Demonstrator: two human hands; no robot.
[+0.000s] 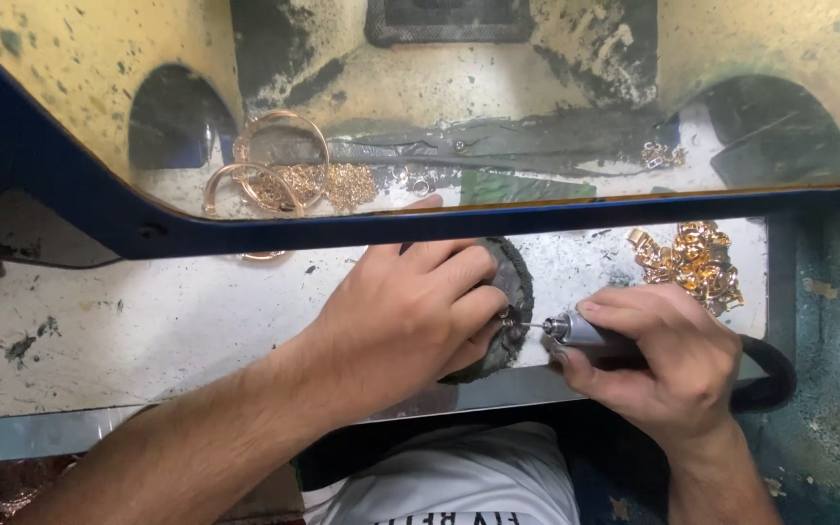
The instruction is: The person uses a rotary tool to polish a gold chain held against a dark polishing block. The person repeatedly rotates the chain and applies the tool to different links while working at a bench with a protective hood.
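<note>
The right hand (668, 365) is closed around a slim rotary tool (585, 332), thumb and fingers wrapped along its silver body, with the thin bit pointing left. A black cord (765, 374) loops away from the back of the tool behind the wrist. The bit tip meets a small piece, too small to make out, pinched in the fingertips of the left hand (415, 311). That left hand is curled shut, pressing the piece against a dark round pad (512, 292) that sits on the white table (148, 321) near its front edge. Just beyond the right hand lies a heap of gold jewellery (697, 262). Further back, behind a scuffed clear shield (498, 136) with a blue frame, lie gold bangles (274, 170) and a tangle of fine gold chain (342, 185).
</note>
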